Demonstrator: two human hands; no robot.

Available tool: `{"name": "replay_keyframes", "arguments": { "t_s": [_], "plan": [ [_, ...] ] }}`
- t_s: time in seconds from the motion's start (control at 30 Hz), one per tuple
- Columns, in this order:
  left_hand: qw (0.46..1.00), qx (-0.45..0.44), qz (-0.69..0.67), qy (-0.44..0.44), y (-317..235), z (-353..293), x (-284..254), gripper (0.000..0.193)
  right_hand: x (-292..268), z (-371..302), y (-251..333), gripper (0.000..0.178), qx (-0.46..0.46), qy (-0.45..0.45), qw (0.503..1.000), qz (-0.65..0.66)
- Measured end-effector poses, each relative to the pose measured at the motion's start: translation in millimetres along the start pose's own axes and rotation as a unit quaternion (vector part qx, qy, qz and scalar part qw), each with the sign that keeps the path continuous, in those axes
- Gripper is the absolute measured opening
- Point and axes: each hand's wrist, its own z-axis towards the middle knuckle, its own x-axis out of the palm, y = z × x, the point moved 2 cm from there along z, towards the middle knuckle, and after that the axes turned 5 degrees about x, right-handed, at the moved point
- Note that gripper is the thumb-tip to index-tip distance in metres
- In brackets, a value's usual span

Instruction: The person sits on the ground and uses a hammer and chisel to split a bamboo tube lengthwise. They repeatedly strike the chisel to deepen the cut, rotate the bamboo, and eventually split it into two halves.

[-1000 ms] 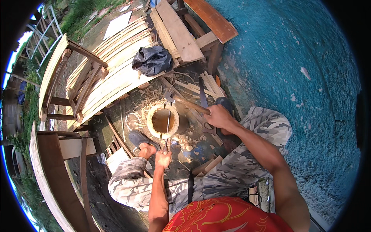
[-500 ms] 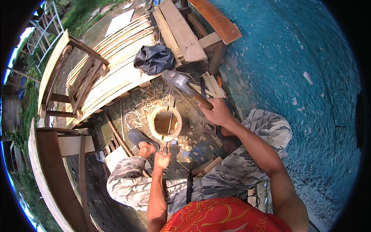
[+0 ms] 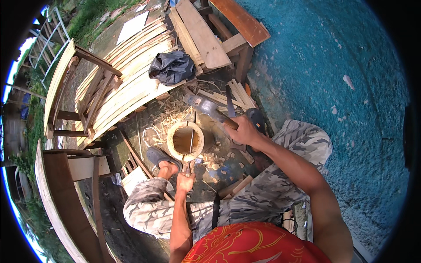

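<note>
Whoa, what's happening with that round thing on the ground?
A person sits with it between their feet. Their right hand grips a hammer by its wooden handle. Their left hand holds a thin metal tool, which crosses over the hollow round piece; whether they touch is hard to tell. Pale shavings lie nearby.

Lone wide fisheye view from the head, down over both hands (image 3: 185,182).

Tan cylinder (image 3: 177,154) — grey camouflage trousers (image 3: 272,184) — red shirt (image 3: 250,243), yellow-patterned
</note>
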Motion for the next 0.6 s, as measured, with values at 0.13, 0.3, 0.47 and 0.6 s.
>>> {"name": "replay_keyframes", "arguments": {
  "t_s": [0.13,0.3,0.47,0.6],
  "plan": [
    [1.000,-0.020,0.006,-0.005,1.5,8.0,-2.1,0.036,-3.0,0.0,-6.0,0.028,0.121,0.057,0.982,-0.130],
    [1.000,0.010,0.009,-0.006,1.8,7.8,-0.5,0.038,-4.3,4.8,1.8,0.029,0.008,-0.012,0.999,0.047],
    [1.000,-0.017,0.004,0.002,-4.3,1.6,-3.6,0.038,3.4,3.9,-4.9,0.028,0.036,0.028,0.998,-0.033],
    [1.000,-0.011,0.022,-0.018,-8.9,3.7,-7.5,0.040,-0.8,11.2,-8.1,0.028,0.081,0.032,0.995,-0.049]
  ]
}}
